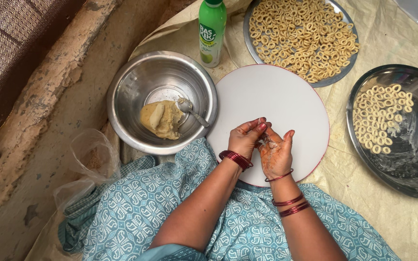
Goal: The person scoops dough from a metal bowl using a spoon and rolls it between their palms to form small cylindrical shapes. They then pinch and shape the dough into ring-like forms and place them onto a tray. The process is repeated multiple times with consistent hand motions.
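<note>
White board (272, 101), hands (262, 142) pressed together, whatever they pinch hidden

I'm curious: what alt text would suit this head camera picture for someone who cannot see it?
A seated person's left hand and right hand meet over a round white board, pinching a small bit of dough. Beside it stand a steel bowl holding a dough lump and spoon, a green bottle, and two steel trays of small dough rings.
</note>
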